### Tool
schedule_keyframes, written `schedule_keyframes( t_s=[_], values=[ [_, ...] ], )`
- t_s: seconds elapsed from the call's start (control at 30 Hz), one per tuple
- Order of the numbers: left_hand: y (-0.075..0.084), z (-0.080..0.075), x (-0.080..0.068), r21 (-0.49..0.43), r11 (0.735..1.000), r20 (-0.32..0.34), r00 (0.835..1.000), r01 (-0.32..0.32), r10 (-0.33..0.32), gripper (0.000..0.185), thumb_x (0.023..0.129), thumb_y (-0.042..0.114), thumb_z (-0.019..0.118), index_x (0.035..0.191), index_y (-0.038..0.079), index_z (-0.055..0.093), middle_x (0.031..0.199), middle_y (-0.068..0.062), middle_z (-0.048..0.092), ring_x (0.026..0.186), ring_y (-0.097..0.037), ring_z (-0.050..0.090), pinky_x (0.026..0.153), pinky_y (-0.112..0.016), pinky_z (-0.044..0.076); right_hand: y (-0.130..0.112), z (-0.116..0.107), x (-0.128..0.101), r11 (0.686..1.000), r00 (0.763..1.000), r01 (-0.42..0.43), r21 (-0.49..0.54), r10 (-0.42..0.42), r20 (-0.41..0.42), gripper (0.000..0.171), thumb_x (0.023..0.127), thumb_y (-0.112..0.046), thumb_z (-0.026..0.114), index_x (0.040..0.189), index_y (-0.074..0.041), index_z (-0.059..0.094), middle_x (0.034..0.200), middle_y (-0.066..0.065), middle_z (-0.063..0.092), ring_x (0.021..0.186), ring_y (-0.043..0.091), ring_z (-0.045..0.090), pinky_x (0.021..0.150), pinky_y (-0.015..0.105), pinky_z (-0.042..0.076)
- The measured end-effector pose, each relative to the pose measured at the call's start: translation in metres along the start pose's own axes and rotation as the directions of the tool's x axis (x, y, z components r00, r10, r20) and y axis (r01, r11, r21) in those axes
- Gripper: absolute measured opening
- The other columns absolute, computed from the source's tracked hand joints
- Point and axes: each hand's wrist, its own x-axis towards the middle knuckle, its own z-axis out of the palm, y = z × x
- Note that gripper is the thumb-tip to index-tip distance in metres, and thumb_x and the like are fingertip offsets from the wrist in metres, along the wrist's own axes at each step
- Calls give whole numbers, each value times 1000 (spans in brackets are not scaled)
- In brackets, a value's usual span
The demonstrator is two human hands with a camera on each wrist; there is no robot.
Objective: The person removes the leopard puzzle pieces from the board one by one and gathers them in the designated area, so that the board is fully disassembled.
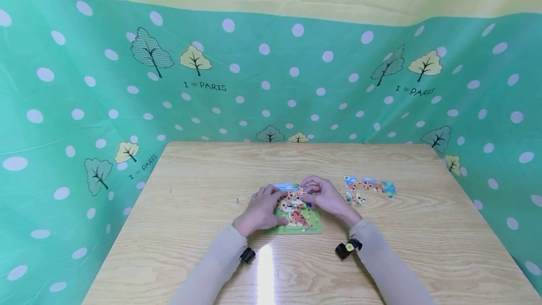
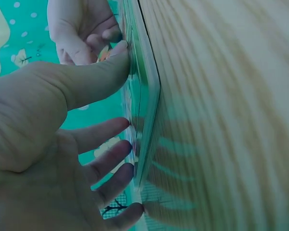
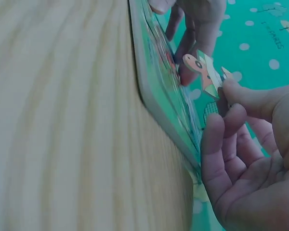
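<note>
Loose puzzle pieces [image 1: 367, 188] lie right of centre on the bench [image 1: 199, 239], beside the puzzle board [image 1: 296, 215]. The left hand [image 1: 259, 211] presses straight fingers [image 2: 106, 132] on the board. Only the right wrist view shows the right hand [image 1: 326, 197] pinching a piece [image 3: 204, 72] above it.

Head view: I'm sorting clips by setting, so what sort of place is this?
Probably a staged tabletop recording booth, not a lived-in room: a wooden table is boxed in on three sides by a dotted green cloth, with only a puzzle and loose pieces on it.

Your surface [image 1: 203, 229] is pale wood grain with a glossy, light-catching finish. The puzzle board [image 1: 311, 226] looks like smooth printed cardboard; the backdrop [image 1: 84, 107] is matt, creased cloth.
</note>
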Motion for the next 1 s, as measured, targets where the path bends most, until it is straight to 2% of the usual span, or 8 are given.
schedule_keyframes(
  t_s=[0.2,0.33,0.5,0.67,0.8,1.0],
  values=[
    [-2,0,-3,-8,999,20,999,-32,33,65,91,35,84,151,26,61,155,-9,50,142,-33,46,124,-60,35,2,-10,-5,997,999,-37,-63,37,-2,39,96,-19,79,131,-9,66,96,6,78,66,12,60,61,24,54],
    [-4,0,-4,9,997,44,996,-74,74,52,95,35,80,145,35,66,161,-10,47,148,-36,42,127,-63,31,1,-18,-10,998,999,-42,-54,40,-32,39,98,-18,76,134,-7,65,96,9,78,65,14,61,61,26,56],
    [-5,0,-6,5,995,62,993,-103,102,47,97,35,77,143,35,68,166,-12,43,153,-39,38,129,-64,26,4,-29,-14,998,997,-50,-29,49,-55,40,99,-16,75,136,-5,63,96,11,77,65,16,61,61,27,56],
    [-6,0,-7,17,992,69,990,-121,120,47,99,36,75,145,36,67,167,-12,42,154,-39,37,130,-64,25,6,-42,-20,998,996,-52,-41,49,-78,43,101,-20,74,138,-4,61,103,14,77,68,17,63,62,29,58],
    [-6,-1,-8,40,990,82,988,-134,131,47,101,36,73,147,37,65,170,-13,38,157,-41,34,131,-64,23,5,-52,-26,997,994,-45,-57,39,-101,43,101,-20,74,138,-3,60,101,18,74,69,18,61,63,30,58],
    [-5,-3,-12,54,987,100,985,-150,144,44,105,36,66,149,36,63,173,-16,32,159,-44,29,132,-65,19,5,-64,-33,996,988,-54,-69,43,-146,42,102,-20,73,138,-3,61,92,11,72,67,15,58,62,29,57]
  ],
)
